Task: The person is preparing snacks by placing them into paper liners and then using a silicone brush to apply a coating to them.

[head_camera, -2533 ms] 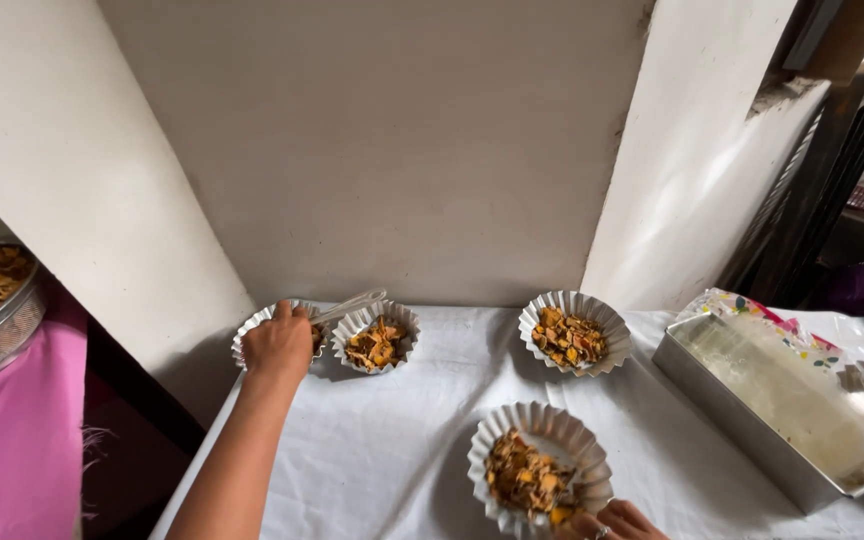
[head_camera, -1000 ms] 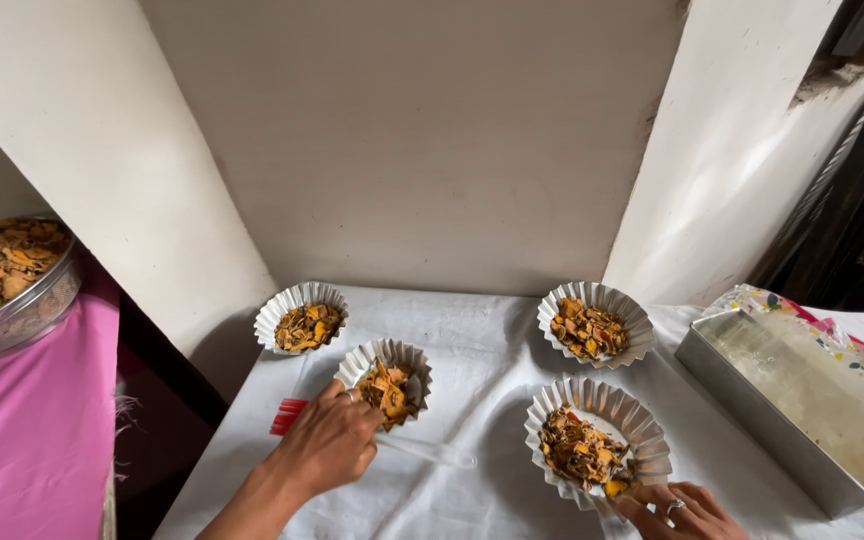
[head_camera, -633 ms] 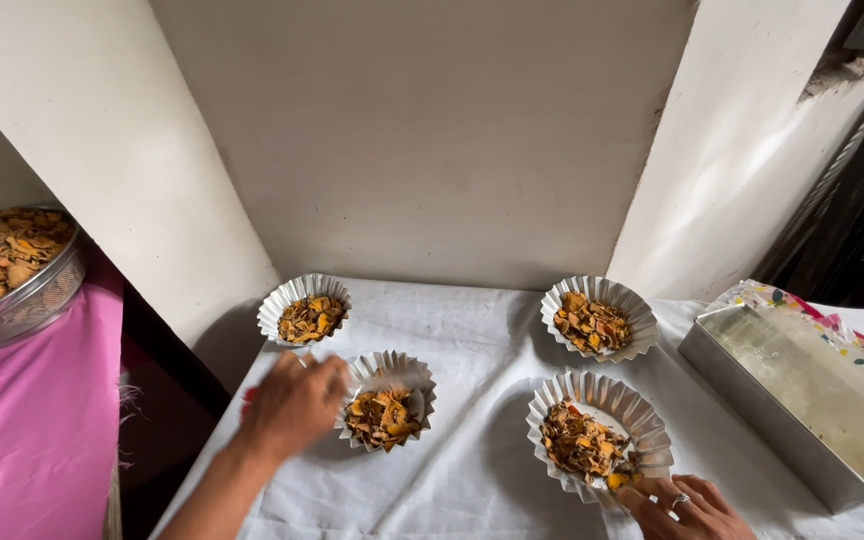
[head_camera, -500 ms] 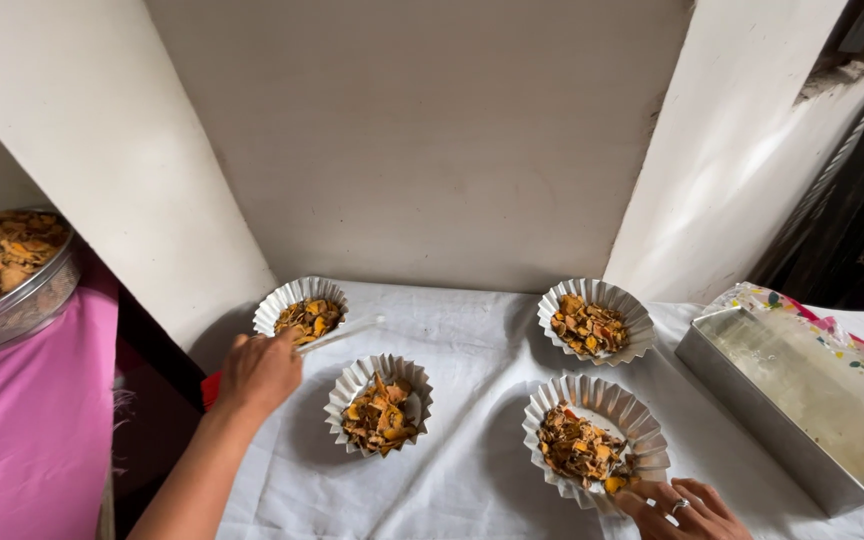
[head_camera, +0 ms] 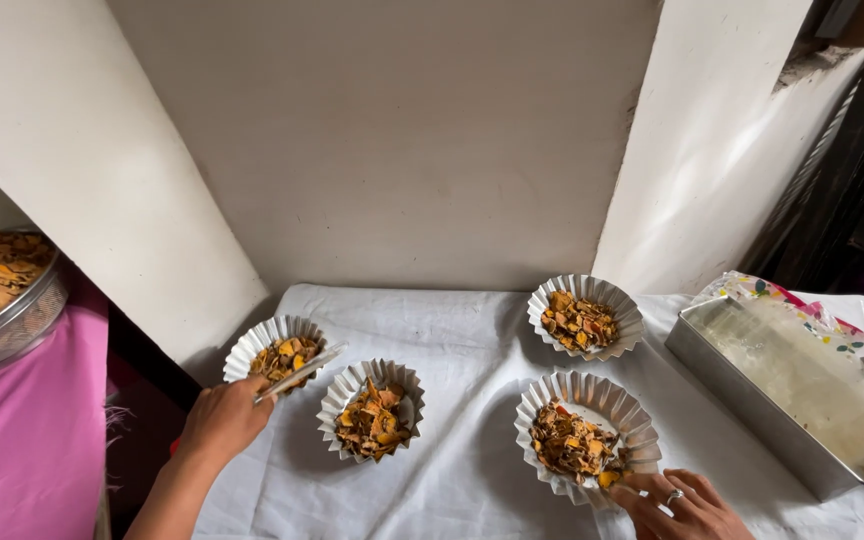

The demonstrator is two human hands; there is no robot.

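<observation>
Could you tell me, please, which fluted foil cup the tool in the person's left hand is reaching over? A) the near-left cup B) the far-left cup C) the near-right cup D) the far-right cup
B: the left hand holds a slim metal tool whose tip lies over the far-left cup.
</observation>
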